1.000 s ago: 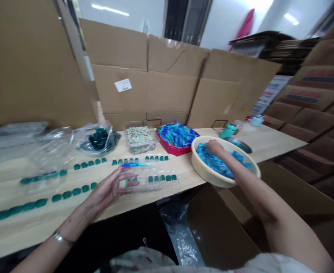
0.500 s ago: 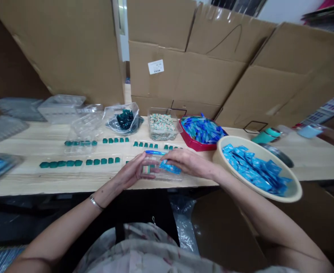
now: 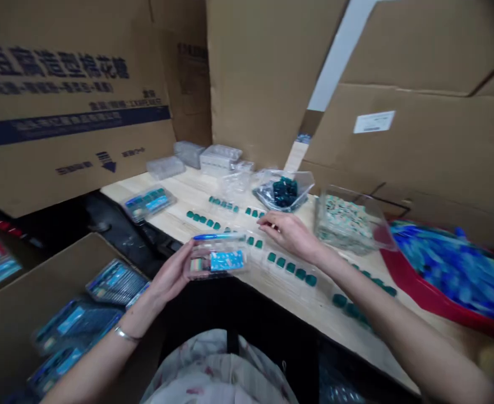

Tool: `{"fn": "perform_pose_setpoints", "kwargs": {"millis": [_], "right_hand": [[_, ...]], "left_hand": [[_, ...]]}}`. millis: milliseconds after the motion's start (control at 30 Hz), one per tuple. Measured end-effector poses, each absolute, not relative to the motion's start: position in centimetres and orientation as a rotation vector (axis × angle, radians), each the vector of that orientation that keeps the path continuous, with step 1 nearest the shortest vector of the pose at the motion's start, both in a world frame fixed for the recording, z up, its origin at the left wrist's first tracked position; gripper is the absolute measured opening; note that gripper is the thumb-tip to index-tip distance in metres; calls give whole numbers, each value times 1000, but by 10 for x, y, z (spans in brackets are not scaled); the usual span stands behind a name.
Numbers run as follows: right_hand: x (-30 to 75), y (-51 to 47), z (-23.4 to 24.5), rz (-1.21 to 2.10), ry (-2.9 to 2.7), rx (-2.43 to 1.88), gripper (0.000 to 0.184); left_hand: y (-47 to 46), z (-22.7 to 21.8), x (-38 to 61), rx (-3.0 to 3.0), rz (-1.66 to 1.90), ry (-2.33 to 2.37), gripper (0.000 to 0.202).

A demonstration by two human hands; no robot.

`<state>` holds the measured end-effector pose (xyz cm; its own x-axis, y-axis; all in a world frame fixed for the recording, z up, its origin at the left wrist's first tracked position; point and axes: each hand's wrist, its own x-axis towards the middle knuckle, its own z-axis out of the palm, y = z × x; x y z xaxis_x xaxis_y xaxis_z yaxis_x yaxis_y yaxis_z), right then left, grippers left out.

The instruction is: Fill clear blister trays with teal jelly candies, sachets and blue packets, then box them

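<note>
Clear plastic tray [image 3: 219, 274], held above the near edge of the pale wooden table [image 3: 183, 188], directly before the worker's body. The left hand [image 3: 173, 275] grasps it by one end. Its walls are transparent and shallow; a slender blue stick [image 3: 213, 237], paler towards the right tip, lies along the far side. Within sit a bright blue packet [image 3: 227, 260], flat, rectangular and sprinkled with pale motifs, and, at the left end, a small block [image 3: 197, 265] in pale stripes. The right hand [image 3: 291, 233] is poised near the rows of dark green pieces [image 3: 291, 267], thumb and fingers drawn together; I cannot tell from here whether it pinches anything.

Lettering: the large carton [image 3: 74, 134] at left bears bold dark characters, of which I read 豆腐造型棉花糖; the smaller lines and blue band [image 3: 137, 118] beneath are too blurred, above a downward arrow [image 3: 107, 161]. A white label [image 3: 374, 122] on the cardboard at right is illegible.
</note>
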<state>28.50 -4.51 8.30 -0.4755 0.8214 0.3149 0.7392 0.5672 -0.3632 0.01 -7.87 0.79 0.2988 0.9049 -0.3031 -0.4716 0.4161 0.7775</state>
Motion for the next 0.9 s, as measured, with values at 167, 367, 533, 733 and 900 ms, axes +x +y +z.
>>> {"fn": "perform_pose_setpoints", "kwargs": {"millis": [167, 367, 533, 733, 900], "right_hand": [[206, 31, 27, 370, -2507, -1121, 41], [138, 48, 6, 231, -2728, -1403, 78], [128, 37, 6, 148, -2781, -1444, 69], [118, 26, -1, 147, -2707, -1447, 65], [121, 31, 9, 452, -2362, -1458, 60]], "left_hand": [[-88, -8, -70, 541, 1310, 963, 26], [-98, -21, -104, 467, 1455, 982, 23], [-98, -32, -112, 390, 1500, 1005, 21], [-95, -48, -110, 331, 1502, 984, 22], [-101, -49, -110, 260, 1554, 1038, 16]]}}
